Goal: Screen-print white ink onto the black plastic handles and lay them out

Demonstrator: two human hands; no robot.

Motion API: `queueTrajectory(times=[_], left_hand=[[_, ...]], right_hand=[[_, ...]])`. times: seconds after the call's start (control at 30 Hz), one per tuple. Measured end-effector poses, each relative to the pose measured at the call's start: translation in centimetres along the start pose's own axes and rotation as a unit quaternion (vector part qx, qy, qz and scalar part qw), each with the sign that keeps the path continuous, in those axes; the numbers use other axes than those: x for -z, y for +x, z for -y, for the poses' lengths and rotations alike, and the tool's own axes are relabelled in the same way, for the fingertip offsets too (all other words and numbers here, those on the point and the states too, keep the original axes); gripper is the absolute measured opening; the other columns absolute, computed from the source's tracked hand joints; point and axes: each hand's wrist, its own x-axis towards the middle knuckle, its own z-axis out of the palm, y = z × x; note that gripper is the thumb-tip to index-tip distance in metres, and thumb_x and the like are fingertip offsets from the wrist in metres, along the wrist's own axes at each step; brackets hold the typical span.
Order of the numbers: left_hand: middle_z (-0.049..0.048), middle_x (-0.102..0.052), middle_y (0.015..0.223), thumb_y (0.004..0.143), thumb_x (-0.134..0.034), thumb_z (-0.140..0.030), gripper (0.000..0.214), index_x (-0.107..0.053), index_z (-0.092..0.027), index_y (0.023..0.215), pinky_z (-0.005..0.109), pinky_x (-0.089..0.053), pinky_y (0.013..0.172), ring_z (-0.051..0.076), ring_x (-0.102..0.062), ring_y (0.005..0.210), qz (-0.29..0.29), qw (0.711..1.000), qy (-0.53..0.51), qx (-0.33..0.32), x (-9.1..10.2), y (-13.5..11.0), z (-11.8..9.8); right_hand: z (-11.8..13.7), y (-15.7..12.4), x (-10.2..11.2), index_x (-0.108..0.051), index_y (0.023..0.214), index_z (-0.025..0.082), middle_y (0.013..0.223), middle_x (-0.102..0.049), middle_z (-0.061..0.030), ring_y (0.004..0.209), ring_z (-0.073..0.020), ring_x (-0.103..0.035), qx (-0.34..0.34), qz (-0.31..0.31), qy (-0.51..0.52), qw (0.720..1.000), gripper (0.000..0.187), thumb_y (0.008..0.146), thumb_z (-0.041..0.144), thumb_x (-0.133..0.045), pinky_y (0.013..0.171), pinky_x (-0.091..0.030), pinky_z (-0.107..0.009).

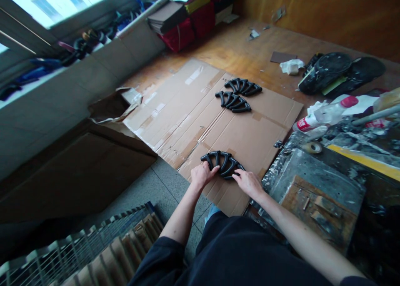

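A fan of several black curved plastic pieces (222, 162) lies on the near end of a flattened cardboard sheet (200, 111). My left hand (202, 174) grips the left end of this fan, fingers curled over it. On the fan's right end rests my right hand (249, 181), its fingers pressed against the pieces. Two more fans of the same black pieces lie farther away on the cardboard: the nearer fan (233, 101) and the far fan (243, 86).
A dirty workbench (315, 186) with wood scraps, tape and a red-capped bottle (325, 113) stands at the right. Black soles (337, 71) lie on the wooden floor beyond. A wire basket with brown pieces (103, 248) sits near left, a brown box (78, 169) beside it.
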Motion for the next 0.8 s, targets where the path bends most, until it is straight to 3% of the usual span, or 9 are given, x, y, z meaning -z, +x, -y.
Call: queueTrajectory(times=[0.07,0.17,0.3,0.4,0.5,0.63,0.8], left_hand=[[0.0169,-0.068,0.108,0.089,-0.034,-0.066,0.061,-0.061,-0.016,0.111,0.038,-0.048,0.086,0.029,-0.063,0.102,-0.067,0.997,-0.018,-0.025,-0.3,-1.3,-0.3],[0.0147,-0.056,0.134,0.090,-0.041,-0.058,0.054,-0.056,-0.022,0.128,0.040,-0.041,0.100,0.029,-0.051,0.122,-0.131,0.983,-0.040,-0.125,-1.6,-3.1,-1.6],[0.0103,-0.038,0.152,0.082,-0.060,-0.051,0.062,-0.049,-0.028,0.138,0.051,-0.026,0.113,0.034,-0.030,0.141,-0.115,0.979,-0.047,-0.165,-3.9,-3.9,-3.6],[0.0088,-0.042,0.150,0.078,-0.066,-0.045,0.059,-0.054,-0.030,0.134,0.059,-0.023,0.113,0.038,-0.029,0.140,-0.103,0.978,-0.059,-0.172,-4.8,-3.3,-4.1],[0.0093,-0.050,0.143,0.073,-0.071,-0.040,0.056,-0.060,-0.028,0.126,0.060,-0.025,0.111,0.040,-0.034,0.136,-0.100,0.973,-0.052,-0.201,-4.3,-2.1,-3.6],[0.0083,-0.051,0.142,0.072,-0.072,-0.047,0.054,-0.063,-0.027,0.122,0.055,-0.028,0.111,0.038,-0.037,0.134,-0.113,0.964,-0.014,-0.242,-1.2,2.4,-3.1],[0.0066,-0.052,0.141,0.074,-0.068,-0.053,0.056,-0.063,-0.026,0.123,0.045,-0.032,0.110,0.033,-0.038,0.133,-0.163,0.950,0.036,-0.265,4.8,12.7,-4.9]], right_hand=[[-0.4,-0.2,-0.1,-0.063,0.123,0.028,0.101,-0.074,-0.0076,0.098,-0.0254,-0.068,0.007,0.006,0.006,1.000,0.037,0.094,0.044,-0.047,0.079,-0.050,-0.034],[-0.8,-0.5,0.0,-0.062,0.125,0.029,0.098,-0.074,-0.0068,0.095,-0.0248,-0.069,0.016,0.009,0.008,1.000,0.037,0.094,0.043,-0.047,0.079,-0.050,-0.034],[-0.7,-0.5,-0.1,-0.062,0.124,0.026,0.098,-0.074,-0.0074,0.094,-0.0232,-0.069,0.036,0.003,0.016,0.999,0.035,0.094,0.039,-0.048,0.082,-0.050,-0.032],[-0.8,-0.5,-0.6,-0.063,0.123,0.024,0.100,-0.073,-0.0084,0.096,-0.0226,-0.068,0.056,-0.004,0.030,0.998,0.034,0.094,0.035,-0.049,0.086,-0.049,-0.032],[-1.2,-0.7,-1.3,-0.061,0.126,0.022,0.104,-0.072,-0.0094,0.099,-0.0240,-0.067,0.082,-0.024,0.041,0.996,0.036,0.093,0.032,-0.050,0.088,-0.049,-0.035],[-1.4,-1.5,-1.8,-0.055,0.134,0.019,0.110,-0.069,-0.0102,0.101,-0.0249,-0.063,0.130,-0.068,0.062,0.987,0.044,0.090,0.023,-0.055,0.090,-0.050,-0.039],[-1.8,-2.8,-1.9,-0.060,0.127,0.022,0.110,-0.068,-0.0083,0.106,-0.0246,-0.059,0.144,-0.140,0.099,0.975,0.043,0.084,0.013,-0.059,0.094,-0.049,-0.041]])
